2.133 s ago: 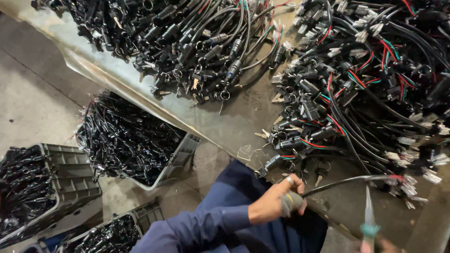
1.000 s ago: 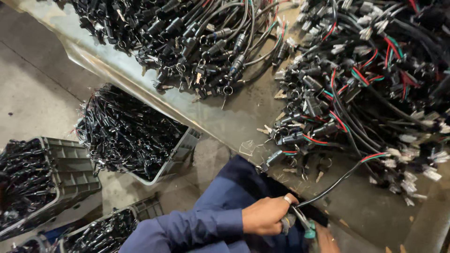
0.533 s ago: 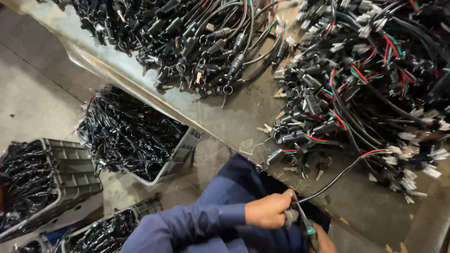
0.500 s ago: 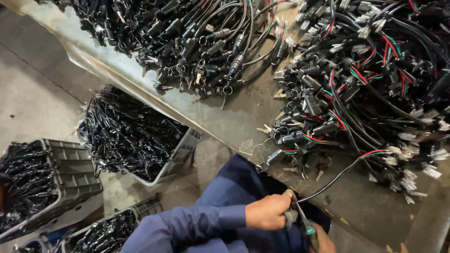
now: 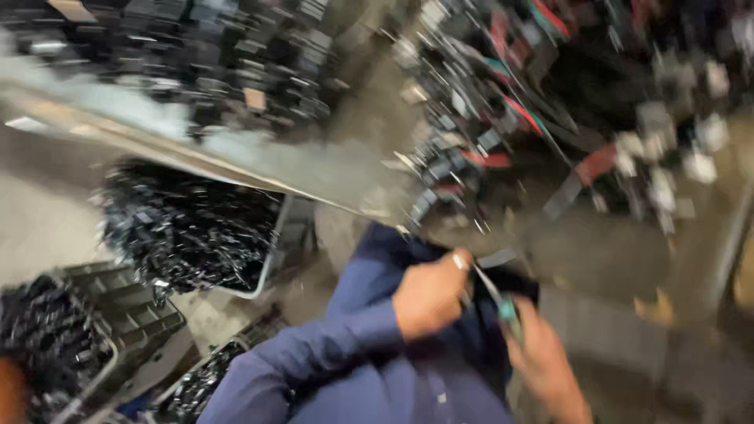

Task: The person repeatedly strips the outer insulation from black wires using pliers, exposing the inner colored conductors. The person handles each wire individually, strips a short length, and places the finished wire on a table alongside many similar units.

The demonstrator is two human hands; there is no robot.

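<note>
We see left hand point(image 5: 430, 292) clenched on thin black cable end point(image 5: 481, 259), right hand point(image 5: 542, 363) gripping teal-handled cutting tool point(image 5: 506, 308) at 4 o'clock of it. View now blurred, swung since half-second ago; hands stay together. Tangled black-red-green cable heap point(image 5: 550, 118) at 1 o'clock on grey metal table point(image 5: 330, 169).

Whole view motion-blurred: tangled black-and-red cable heap point(image 5: 550, 102) smears together; thin teal-handled tool point(image 5: 506, 302) unclear between left hand point(image 5: 428, 294) and right hand point(image 5: 546, 365); grips unreadable.
</note>
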